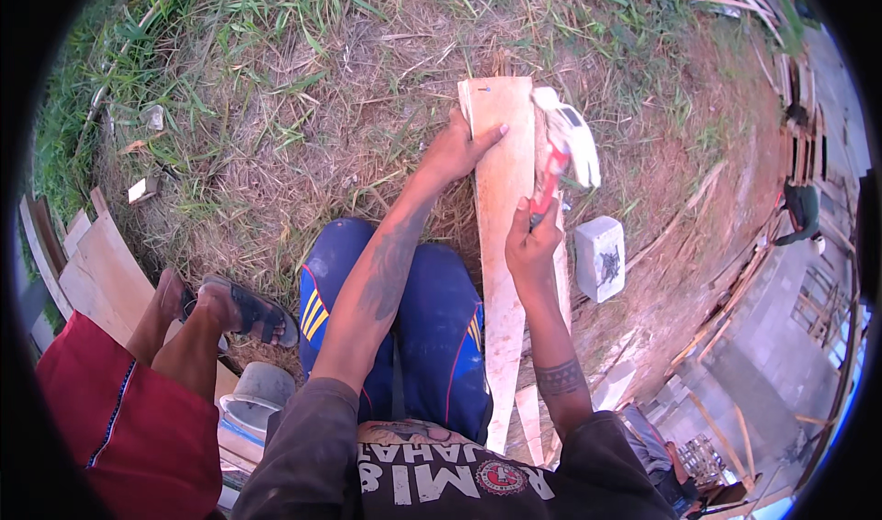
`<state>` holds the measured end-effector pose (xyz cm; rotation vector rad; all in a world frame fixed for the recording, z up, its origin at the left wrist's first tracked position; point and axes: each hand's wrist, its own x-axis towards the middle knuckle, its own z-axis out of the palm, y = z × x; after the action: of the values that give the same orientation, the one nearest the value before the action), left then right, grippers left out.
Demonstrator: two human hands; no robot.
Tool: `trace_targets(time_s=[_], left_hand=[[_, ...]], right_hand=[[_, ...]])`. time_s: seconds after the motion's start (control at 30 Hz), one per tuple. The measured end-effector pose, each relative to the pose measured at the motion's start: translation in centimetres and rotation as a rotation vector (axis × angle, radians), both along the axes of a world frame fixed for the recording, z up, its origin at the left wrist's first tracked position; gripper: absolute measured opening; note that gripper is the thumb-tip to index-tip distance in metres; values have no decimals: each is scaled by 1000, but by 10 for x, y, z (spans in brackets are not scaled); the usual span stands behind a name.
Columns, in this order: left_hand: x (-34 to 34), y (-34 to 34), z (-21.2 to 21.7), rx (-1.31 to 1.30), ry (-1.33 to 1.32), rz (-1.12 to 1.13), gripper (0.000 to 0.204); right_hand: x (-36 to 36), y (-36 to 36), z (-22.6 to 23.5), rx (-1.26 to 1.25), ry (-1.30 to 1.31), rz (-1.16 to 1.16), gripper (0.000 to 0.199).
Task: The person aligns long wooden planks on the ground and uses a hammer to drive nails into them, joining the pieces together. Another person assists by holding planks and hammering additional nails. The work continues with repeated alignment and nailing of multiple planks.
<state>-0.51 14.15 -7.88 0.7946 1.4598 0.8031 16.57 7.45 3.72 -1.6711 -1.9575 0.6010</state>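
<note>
A long pale wooden board (503,189) runs away from me beside my right knee, another strip of wood lying under it. Near its far end my left hand (457,146) grips the left edge, thumb on the top face and fingers around the side. A nail (487,89) stands partly out of the wood just beyond that hand. Held by its red handle in my right hand (536,244) is a hammer (555,166), to the right of the board. Its pale head is smeared by motion.
A whitish block (600,258) sits right of the board. On the left are another person's sandalled feet (248,310), a grey bucket (261,396) and wood sheets (110,276). More people and timber are at the right, beside a grey slab (735,373). Dry grass covers the ground.
</note>
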Motion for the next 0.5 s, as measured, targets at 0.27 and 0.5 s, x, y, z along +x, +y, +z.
trace_targets(time_s=[0.27, 0.5], left_hand=[[0, 2, 1, 23, 24, -6, 99], [0, -2, -8, 56, -24, 17, 102]], right_hand=[[6, 1, 19, -33, 311, -47, 28], [-8, 19, 24, -141, -74, 41, 25]])
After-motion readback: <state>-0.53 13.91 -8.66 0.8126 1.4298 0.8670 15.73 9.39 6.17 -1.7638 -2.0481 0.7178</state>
